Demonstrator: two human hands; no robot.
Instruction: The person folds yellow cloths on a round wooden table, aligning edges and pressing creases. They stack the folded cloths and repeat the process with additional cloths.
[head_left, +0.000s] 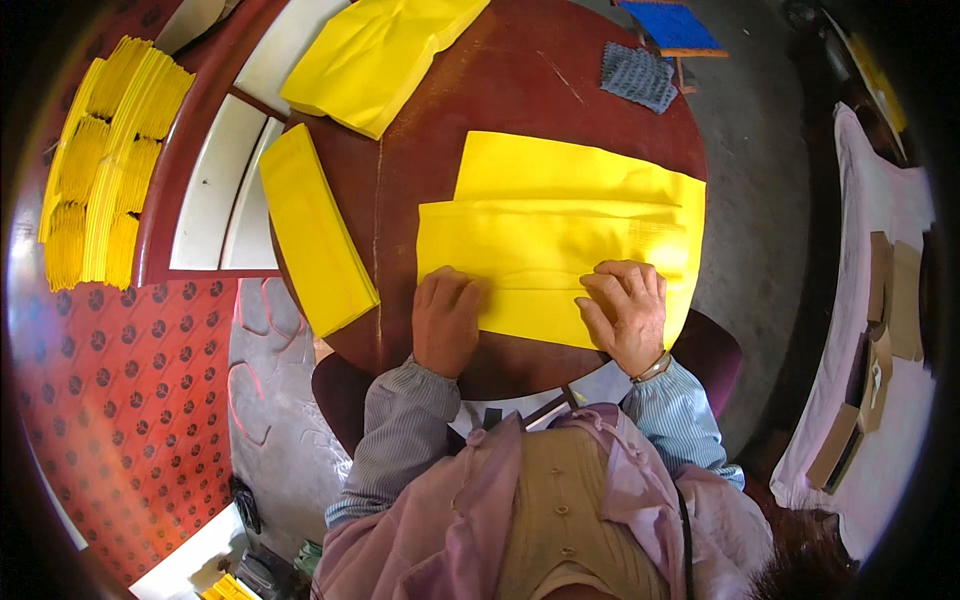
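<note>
A large yellow sheet (545, 245), partly folded over in layers, lies on the dark red round table (520, 75) in front of me. Crease lines run across its near half. My left hand (445, 318) is closed at the sheet's near left edge, fingers bent together; its thumb side is a little blurred. On the near right part rests my right hand (632, 312), thumb apart from the bent fingers, fingertips touching the surface. The underside of the sheet beneath both hands is hidden.
A folded yellow stack (318, 230) lies at the table's left rim, with another yellow pile (380, 60) behind it. A grey knitted cloth (638, 77) sits at the far right edge. Bundled yellow pieces (115, 165) stand far left. Cardboard boxes (880, 350) lie on a pale cloth (815, 430) at right.
</note>
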